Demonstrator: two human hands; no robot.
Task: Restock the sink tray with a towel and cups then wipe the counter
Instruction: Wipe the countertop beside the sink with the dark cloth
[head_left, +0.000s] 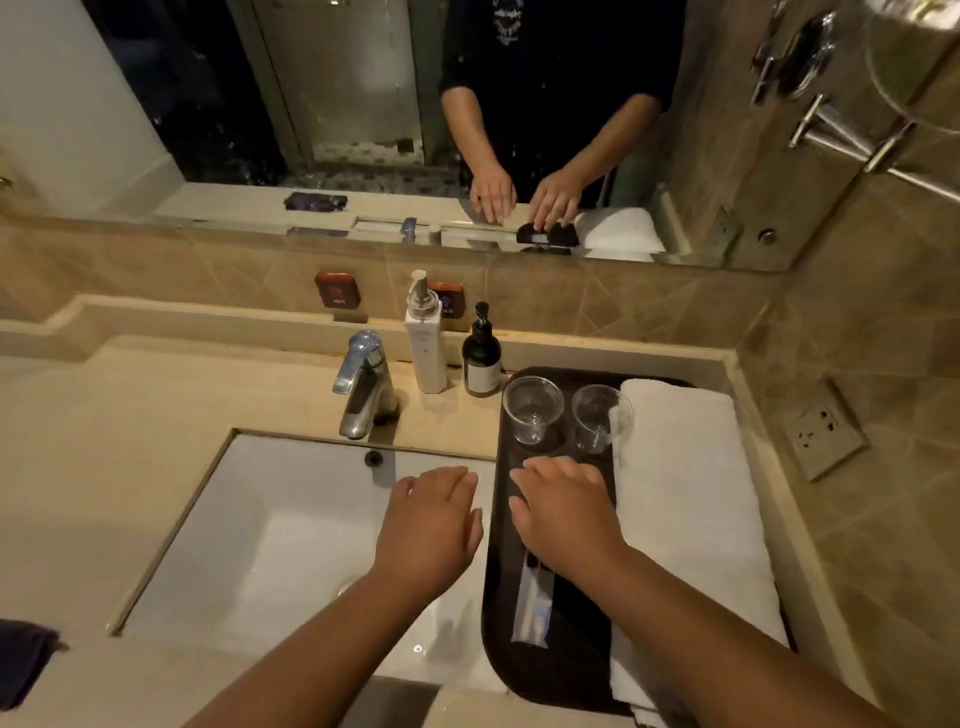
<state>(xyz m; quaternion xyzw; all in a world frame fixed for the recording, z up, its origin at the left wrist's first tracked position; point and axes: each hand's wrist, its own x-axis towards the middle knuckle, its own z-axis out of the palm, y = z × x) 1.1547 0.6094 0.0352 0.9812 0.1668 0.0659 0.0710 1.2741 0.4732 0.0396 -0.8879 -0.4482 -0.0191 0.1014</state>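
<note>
Nearest the camera, two bare forearms reach in from the bottom edge. At the near left corner a dark cloth (23, 662) lies on the beige counter (104, 441), well apart from both hands. On the near end of the dark tray (496, 597), a slim clear-wrapped packet (532, 605) lies lengthwise, its far end tucked under the right wrist.

Up to the hands now — the left hand (428, 525) is flat and open, fingers together, palm down, hovering over the right side of the white sink basin (291, 525), just beside the tray's left rim, holding nothing. The right hand (563, 512) is open too, fingers spread, palm down over the tray's middle; whether it touches the tray I cannot tell, and it grips nothing.

Alongside it, a folded white towel (691, 499) fills the tray's right side from near end to far end. Just beyond the right fingertips stand two clear plastic cups, upright at the far end of the tray — the left cup (532, 410) and the right cup (600, 418), the latter right up against the towel's edge.

Further back, the chrome faucet (363, 384) stands behind the basin, with a tall white pump bottle (426, 343) and a shorter dark pump bottle (481, 358) to its right. Behind them all, the mirror (363, 104) reflects both hands.
</note>
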